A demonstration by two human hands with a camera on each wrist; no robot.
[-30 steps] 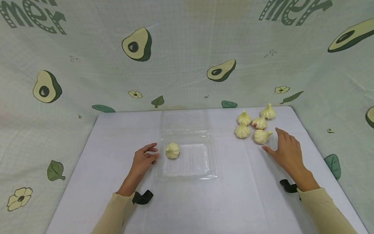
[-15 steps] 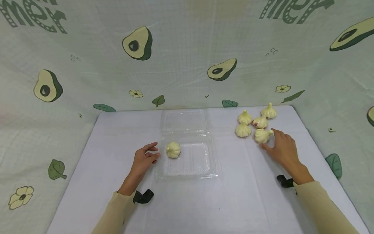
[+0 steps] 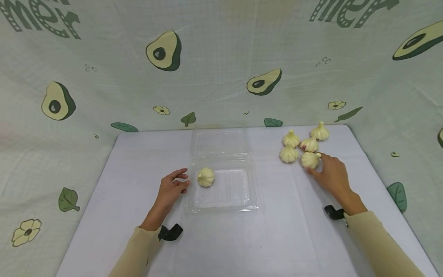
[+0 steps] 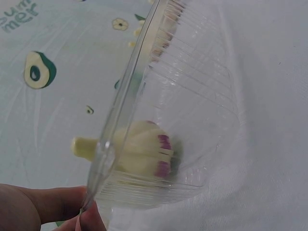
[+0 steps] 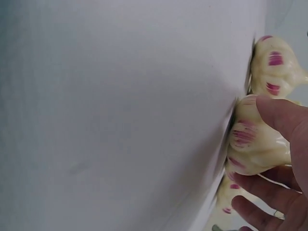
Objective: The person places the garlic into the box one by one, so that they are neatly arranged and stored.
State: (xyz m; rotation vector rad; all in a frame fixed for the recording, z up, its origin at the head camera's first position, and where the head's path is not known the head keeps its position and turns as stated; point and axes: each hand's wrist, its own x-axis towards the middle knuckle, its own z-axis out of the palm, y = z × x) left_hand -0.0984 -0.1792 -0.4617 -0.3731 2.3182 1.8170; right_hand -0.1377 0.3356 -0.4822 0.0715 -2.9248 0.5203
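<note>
My right hand [image 3: 331, 175] holds a garlic bulb [image 3: 309, 160] at the front of a group on the right. In the right wrist view, thumb and fingers lie on opposite sides of this cream bulb with purple streaks. On the left, my left hand [image 3: 172, 189] pinches the rim of a clear plastic clamshell container [image 3: 221, 211] at its left edge. The left wrist view has the fingertips [image 4: 72, 199] at the container's rim. One garlic bulb [image 3: 205, 177] sits inside the container, towards its left side, its stem pointing up.
Several more garlic bulbs [image 3: 288, 154] stand close together behind the held one. The container's lid [image 3: 219, 143] lies folded back towards the table's far edge. A patterned cloth [image 3: 214, 50] hangs behind the white table [image 3: 270, 246].
My right hand has moved left and its thumb and fingers have closed round the front garlic bulb, whose stem has tipped slightly. The left hand stays at the container's rim.
</note>
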